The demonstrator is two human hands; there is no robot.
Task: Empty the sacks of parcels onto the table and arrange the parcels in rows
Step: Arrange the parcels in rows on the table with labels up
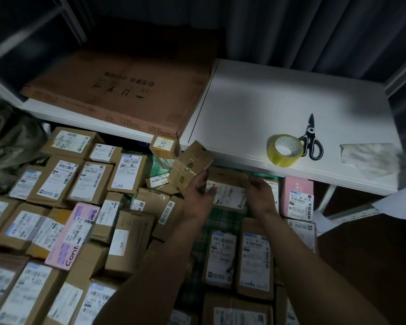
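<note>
Left hand (198, 195) gripping small taped carton (190, 165), right hand (259, 195) pinching labelled parcel (227, 190); best squared label-up beside pink box (298, 199).

**Colours and patterns on the table**

Most parcels (56, 186) are brown cardboard with white labels printed in black. Two parcels are pink: a long one (74, 233) and a small one (297, 200). The cloth (223, 221) under them is green check. The tape roll (285, 150) is yellow, the scissors (311, 141) black, the shelf (279, 99) white.
</note>
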